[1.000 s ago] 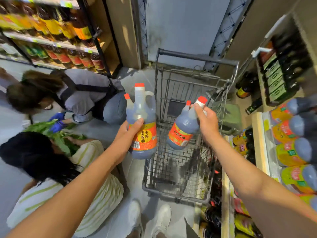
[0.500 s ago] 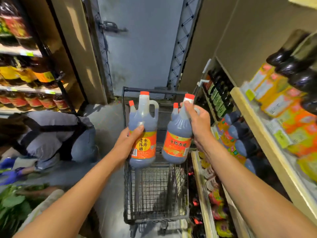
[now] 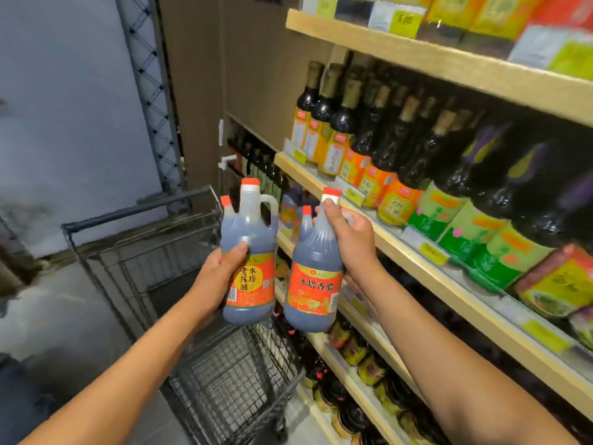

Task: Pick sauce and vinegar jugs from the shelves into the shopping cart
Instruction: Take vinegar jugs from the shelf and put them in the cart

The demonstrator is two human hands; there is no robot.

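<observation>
Two dark vinegar jugs with red caps and orange labels are held upright above the wire shopping cart (image 3: 134, 277). My left hand (image 3: 218, 277) grips the left jug (image 3: 248, 232) round its body, thumb across the front. My right hand (image 3: 349, 239) grips the right jug (image 3: 313, 284) at its neck and handle. The two jugs hang side by side, close together, in front of the shelves. The cart's basket under them looks bare.
Wooden shelves (image 3: 417, 252) on the right carry rows of dark sauce bottles (image 3: 340, 123) and green and orange packs (image 3: 481, 239). Lower shelves hold more dark bottles. A grey wall and metal lattice post (image 3: 150, 91) stand behind the cart.
The view has swung up and right toward the shelves; the people on the left have left the frame. Both jugs stay in my hands, now nearer the shelf and higher over the cart.
</observation>
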